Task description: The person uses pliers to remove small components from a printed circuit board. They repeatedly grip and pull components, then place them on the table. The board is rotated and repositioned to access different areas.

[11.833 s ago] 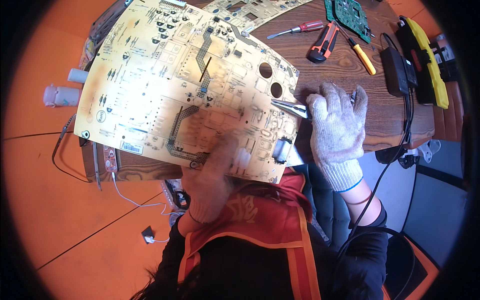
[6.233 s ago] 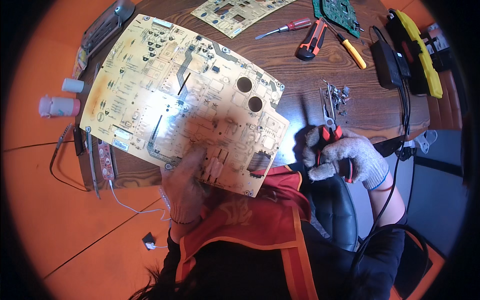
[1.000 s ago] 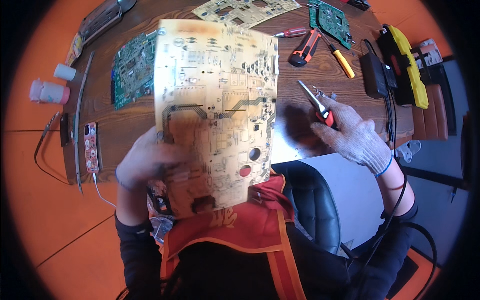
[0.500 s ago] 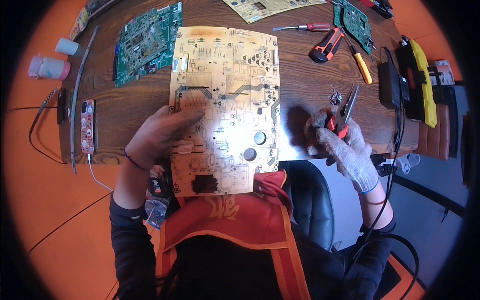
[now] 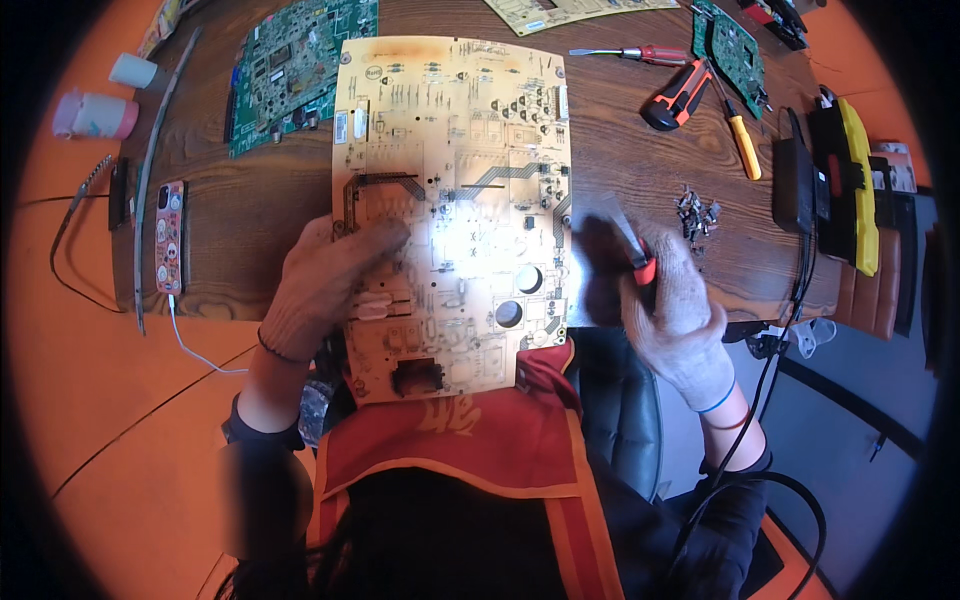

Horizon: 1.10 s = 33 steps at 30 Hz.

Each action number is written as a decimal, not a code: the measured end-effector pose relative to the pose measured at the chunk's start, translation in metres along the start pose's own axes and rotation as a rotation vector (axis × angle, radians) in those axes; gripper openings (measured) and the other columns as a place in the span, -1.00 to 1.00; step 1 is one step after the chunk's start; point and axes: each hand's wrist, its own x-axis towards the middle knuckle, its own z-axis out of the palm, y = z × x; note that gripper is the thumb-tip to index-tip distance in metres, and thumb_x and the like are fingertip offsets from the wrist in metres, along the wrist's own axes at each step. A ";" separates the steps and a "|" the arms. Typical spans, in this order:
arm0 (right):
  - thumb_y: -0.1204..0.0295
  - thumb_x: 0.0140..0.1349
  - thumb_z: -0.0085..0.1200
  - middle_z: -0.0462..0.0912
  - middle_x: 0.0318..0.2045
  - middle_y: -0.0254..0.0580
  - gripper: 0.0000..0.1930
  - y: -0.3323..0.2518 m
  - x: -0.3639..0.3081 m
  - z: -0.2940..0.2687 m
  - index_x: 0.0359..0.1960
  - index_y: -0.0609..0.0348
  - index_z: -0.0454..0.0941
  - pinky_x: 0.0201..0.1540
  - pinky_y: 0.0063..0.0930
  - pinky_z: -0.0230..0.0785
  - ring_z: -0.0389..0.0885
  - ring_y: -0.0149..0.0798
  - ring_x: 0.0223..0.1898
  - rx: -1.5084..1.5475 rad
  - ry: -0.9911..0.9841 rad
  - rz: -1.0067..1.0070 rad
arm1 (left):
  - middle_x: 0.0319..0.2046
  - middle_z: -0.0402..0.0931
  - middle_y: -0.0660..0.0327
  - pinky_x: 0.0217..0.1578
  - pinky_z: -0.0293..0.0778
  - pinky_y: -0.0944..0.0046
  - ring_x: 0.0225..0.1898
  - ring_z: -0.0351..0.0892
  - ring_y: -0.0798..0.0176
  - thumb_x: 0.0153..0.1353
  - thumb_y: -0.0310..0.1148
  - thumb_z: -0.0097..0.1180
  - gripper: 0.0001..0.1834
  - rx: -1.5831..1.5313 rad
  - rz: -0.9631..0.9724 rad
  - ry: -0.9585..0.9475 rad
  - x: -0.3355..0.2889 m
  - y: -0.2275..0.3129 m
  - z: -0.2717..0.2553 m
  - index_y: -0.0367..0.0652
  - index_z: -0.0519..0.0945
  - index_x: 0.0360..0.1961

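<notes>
A large yellowish circuit board (image 5: 430,275) stands tilted in front of me, its lower edge by my red apron (image 5: 440,440). My left hand (image 5: 320,275) is closed on the board's left edge, thumb across its face and the other fingers hidden behind. In its glove, my right hand (image 5: 680,310) is wrapped round red-handled pliers (image 5: 640,262). Their metal jaws point up and left, close to the board's right edge; whether the tips touch it I cannot tell. A bright glare covers the middle of the board, which has two round holes and a dark square part low down.
Small loose components (image 5: 697,213) lie in a heap right of the pliers. Farther off are a yellow-handled screwdriver (image 5: 743,145), a red-handled screwdriver (image 5: 640,53), an orange-black tool (image 5: 678,95) and green circuit boards (image 5: 295,75). A phone (image 5: 170,235) lies left; black cables hang right.
The pliers have turned to point up and left toward the board, and my right hand has rotated with them. More of the component heap now shows. The board has shifted slightly.
</notes>
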 end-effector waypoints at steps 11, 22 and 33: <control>0.48 0.16 0.08 0.50 0.00 -0.05 -0.63 0.004 0.035 0.021 0.05 -0.02 0.46 0.03 -0.16 0.46 0.50 0.03 0.07 -0.726 0.073 0.093 | -0.47 0.52 0.26 -0.58 0.61 0.39 -0.47 0.58 0.40 0.12 -0.10 0.32 -0.56 -0.014 0.012 0.038 0.005 -0.007 -0.006 -0.26 0.57 -0.16; 0.28 0.16 0.06 0.47 -0.27 -0.18 -0.70 0.011 0.041 0.032 -0.09 0.06 0.46 -0.49 -0.28 0.52 0.53 -0.10 -0.11 -1.046 0.033 -0.057 | -0.55 0.49 0.28 -0.65 0.54 0.40 -0.59 0.53 0.40 0.10 -0.13 0.34 -0.62 -0.025 0.038 -0.054 0.012 -0.012 -0.009 -0.25 0.58 -0.29; 0.31 0.19 0.11 0.53 -0.20 -0.15 -0.68 -0.033 0.072 -0.002 -0.03 0.07 0.47 -0.39 -0.21 0.54 0.56 -0.04 -0.08 -1.148 -0.210 0.049 | -0.36 0.57 0.17 -0.58 0.64 0.32 -0.53 0.62 0.31 0.08 -0.16 0.36 -0.51 0.014 0.222 -0.049 0.015 -0.019 -0.010 -0.30 0.47 -0.15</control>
